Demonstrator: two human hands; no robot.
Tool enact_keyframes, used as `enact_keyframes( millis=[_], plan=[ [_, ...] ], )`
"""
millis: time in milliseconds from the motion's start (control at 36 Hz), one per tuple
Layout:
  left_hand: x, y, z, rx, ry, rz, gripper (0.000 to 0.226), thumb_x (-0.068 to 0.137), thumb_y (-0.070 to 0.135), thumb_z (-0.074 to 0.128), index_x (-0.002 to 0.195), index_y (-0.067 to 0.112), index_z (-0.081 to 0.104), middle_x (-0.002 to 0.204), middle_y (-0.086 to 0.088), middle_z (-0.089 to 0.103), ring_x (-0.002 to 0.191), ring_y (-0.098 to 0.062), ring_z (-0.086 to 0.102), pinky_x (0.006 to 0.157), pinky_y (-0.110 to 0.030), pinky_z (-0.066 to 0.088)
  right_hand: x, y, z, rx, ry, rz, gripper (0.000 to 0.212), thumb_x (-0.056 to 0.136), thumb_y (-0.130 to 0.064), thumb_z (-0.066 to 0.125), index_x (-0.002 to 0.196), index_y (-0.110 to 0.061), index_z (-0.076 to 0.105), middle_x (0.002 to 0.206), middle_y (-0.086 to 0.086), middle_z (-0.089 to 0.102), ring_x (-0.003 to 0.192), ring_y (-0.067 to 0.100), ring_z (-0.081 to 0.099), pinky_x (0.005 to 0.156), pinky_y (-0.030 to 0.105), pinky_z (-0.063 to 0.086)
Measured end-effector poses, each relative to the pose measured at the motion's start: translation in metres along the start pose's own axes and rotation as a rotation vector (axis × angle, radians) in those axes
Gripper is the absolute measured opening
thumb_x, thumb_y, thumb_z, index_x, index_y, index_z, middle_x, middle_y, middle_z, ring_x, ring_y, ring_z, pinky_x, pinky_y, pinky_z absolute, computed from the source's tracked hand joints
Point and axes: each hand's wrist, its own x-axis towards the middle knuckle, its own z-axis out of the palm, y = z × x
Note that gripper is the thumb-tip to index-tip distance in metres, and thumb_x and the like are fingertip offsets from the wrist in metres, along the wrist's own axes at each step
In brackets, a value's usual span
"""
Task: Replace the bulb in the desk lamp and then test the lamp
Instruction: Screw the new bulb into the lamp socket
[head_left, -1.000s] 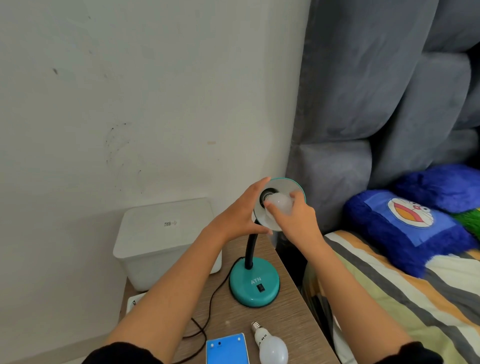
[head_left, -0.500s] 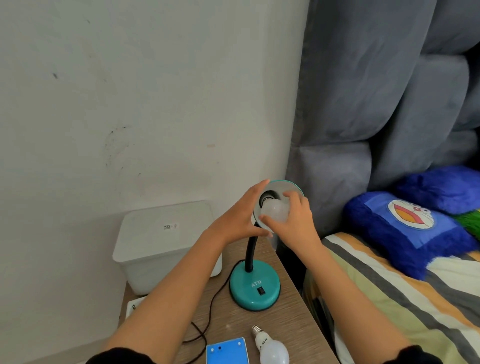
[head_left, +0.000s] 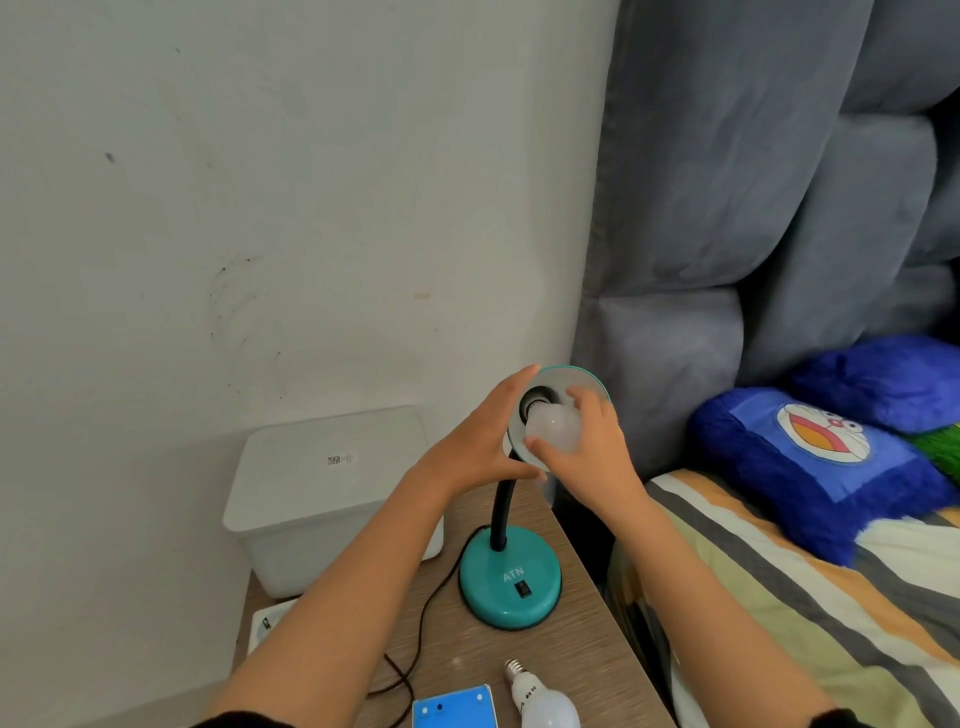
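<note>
A teal desk lamp stands on its round base (head_left: 511, 579) on a wooden bedside table (head_left: 582, 654), its black neck curving up to the shade (head_left: 584, 379), which faces me. My left hand (head_left: 480, 441) grips the shade's left rim. My right hand (head_left: 589, 452) is closed around a white bulb (head_left: 553, 428) whose neck sits at the dark socket in the shade. A second white bulb (head_left: 543, 701) lies on the table near the front edge, screw cap pointing away from me.
A white lidded plastic box (head_left: 327, 488) stands behind the lamp against the wall. A blue box (head_left: 454, 706) lies beside the loose bulb. The lamp's black cord (head_left: 415, 631) runs left toward a white power strip (head_left: 267, 621). A bed with blue pillows (head_left: 810, 457) lies to the right.
My right hand has turned on the bulb, its fingers shifting round it. The left hand has stayed on the shade.
</note>
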Motion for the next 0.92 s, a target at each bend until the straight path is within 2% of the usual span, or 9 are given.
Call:
enact_keyframes(
  millis=[56, 139, 250, 306, 417, 556, 694, 833, 917],
  plan=[
    [0.0, 0.0, 0.0, -0.002, 0.001, -0.001, 0.114, 0.065, 0.027, 0.084, 0.147, 0.031, 0.005, 0.153, 0.01, 0.017, 0.133, 0.005, 0.02, 0.108, -0.016, 0.021, 0.0, 0.001, 0.0, -0.005, -0.009, 0.0, 0.06, 0.08, -0.033, 0.068, 0.13, -0.017, 0.04, 0.132, 0.008, 0.046, 0.12, 0.023, 0.047, 0.092, 0.028, 0.04],
    [0.0, 0.0, 0.0, 0.0, -0.002, -0.002, 0.115, 0.064, 0.027, 0.085, 0.147, 0.032, 0.004, 0.152, 0.011, 0.018, 0.129, 0.009, 0.02, 0.106, -0.012, 0.021, 0.002, 0.0, 0.0, 0.056, 0.026, 0.129, 0.056, 0.081, -0.048, 0.06, 0.124, -0.017, 0.044, 0.122, 0.014, 0.055, 0.105, 0.027, 0.057, 0.087, 0.039, 0.053],
    [0.0, -0.002, 0.0, 0.004, -0.004, 0.0, 0.114, 0.065, 0.027, 0.084, 0.147, 0.032, 0.004, 0.152, 0.011, 0.017, 0.126, 0.013, 0.018, 0.1, 0.001, 0.018, 0.001, -0.002, 0.0, 0.053, 0.03, 0.07, 0.071, 0.08, -0.036, 0.068, 0.138, -0.017, 0.031, 0.137, 0.012, 0.041, 0.123, 0.026, 0.045, 0.092, 0.027, 0.038],
    [0.001, -0.002, 0.0, 0.001, -0.006, 0.001, 0.114, 0.066, 0.027, 0.084, 0.147, 0.031, 0.004, 0.152, 0.011, 0.017, 0.126, 0.014, 0.017, 0.098, 0.005, 0.017, 0.0, -0.002, 0.0, -0.038, 0.003, 0.002, 0.071, 0.077, -0.027, 0.072, 0.136, -0.02, 0.034, 0.138, 0.009, 0.038, 0.126, 0.023, 0.04, 0.092, 0.026, 0.034],
    [0.001, -0.001, 0.0, -0.009, -0.002, -0.012, 0.115, 0.065, 0.027, 0.084, 0.145, 0.034, 0.002, 0.153, 0.01, 0.017, 0.133, 0.006, 0.019, 0.109, -0.016, 0.021, 0.002, -0.004, 0.002, -0.061, 0.019, 0.037, 0.063, 0.082, -0.035, 0.066, 0.133, -0.014, 0.037, 0.135, 0.01, 0.044, 0.122, 0.025, 0.043, 0.089, 0.029, 0.039],
    [0.001, 0.0, 0.003, -0.008, 0.007, -0.017, 0.112, 0.067, 0.028, 0.083, 0.146, 0.034, 0.004, 0.153, 0.011, 0.018, 0.137, -0.001, 0.022, 0.113, -0.025, 0.025, -0.001, -0.01, 0.01, -0.002, 0.039, 0.084, 0.064, 0.088, -0.034, 0.06, 0.138, -0.007, 0.03, 0.137, 0.014, 0.04, 0.123, 0.025, 0.041, 0.086, 0.023, 0.034],
    [0.0, 0.0, 0.001, -0.025, 0.016, -0.019, 0.11, 0.068, 0.025, 0.083, 0.147, 0.032, 0.006, 0.152, 0.012, 0.019, 0.133, 0.005, 0.022, 0.11, -0.017, 0.023, -0.003, -0.007, 0.011, -0.015, 0.089, 0.036, 0.063, 0.084, -0.026, 0.064, 0.136, -0.008, 0.033, 0.138, 0.011, 0.034, 0.127, 0.026, 0.036, 0.099, 0.029, 0.034],
    [-0.003, -0.002, -0.001, -0.023, 0.017, -0.016, 0.108, 0.069, 0.024, 0.081, 0.146, 0.033, 0.006, 0.148, 0.015, 0.02, 0.128, 0.011, 0.021, 0.098, 0.004, 0.02, -0.002, 0.0, 0.003, -0.219, -0.009, -0.179, 0.062, 0.08, -0.02, 0.063, 0.135, -0.016, 0.036, 0.136, 0.005, 0.034, 0.126, 0.023, 0.032, 0.093, 0.025, 0.034],
    [-0.003, 0.0, -0.001, -0.034, 0.013, -0.02, 0.108, 0.068, 0.022, 0.081, 0.146, 0.034, 0.006, 0.149, 0.014, 0.021, 0.129, 0.009, 0.023, 0.104, -0.003, 0.022, -0.002, 0.001, 0.001, -0.311, -0.002, -0.189, 0.058, 0.083, -0.028, 0.06, 0.134, -0.014, 0.037, 0.134, 0.005, 0.04, 0.125, 0.021, 0.035, 0.095, 0.03, 0.04]
  ],
)
